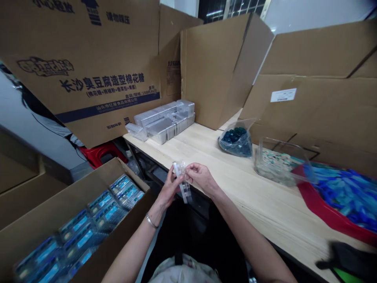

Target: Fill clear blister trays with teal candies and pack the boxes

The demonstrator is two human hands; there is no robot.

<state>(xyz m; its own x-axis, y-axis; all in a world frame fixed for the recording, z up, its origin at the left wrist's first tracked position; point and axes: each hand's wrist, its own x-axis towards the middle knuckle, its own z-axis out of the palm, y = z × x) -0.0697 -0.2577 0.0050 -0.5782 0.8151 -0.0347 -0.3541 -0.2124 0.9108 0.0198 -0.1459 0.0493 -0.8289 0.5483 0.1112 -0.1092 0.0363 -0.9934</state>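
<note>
Both of my hands hold one small clear plastic case [183, 182] at the near edge of the wooden table [241, 188]. My left hand [170, 189], with a thin bracelet on the wrist, grips its lower left side with closed fingers. My right hand [200, 177] pinches its upper right part. The case is tilted and see-through; what is inside it I cannot make out.
A stack of clear plastic cases [165, 120] stands at the table's far left. A clear bag of dark blue pieces [235, 139], a clear tub [278, 161] and a red tray of blue pieces [338, 196] lie right. An open carton of blue-labelled packs [79, 224] sits left. Cardboard walls surround.
</note>
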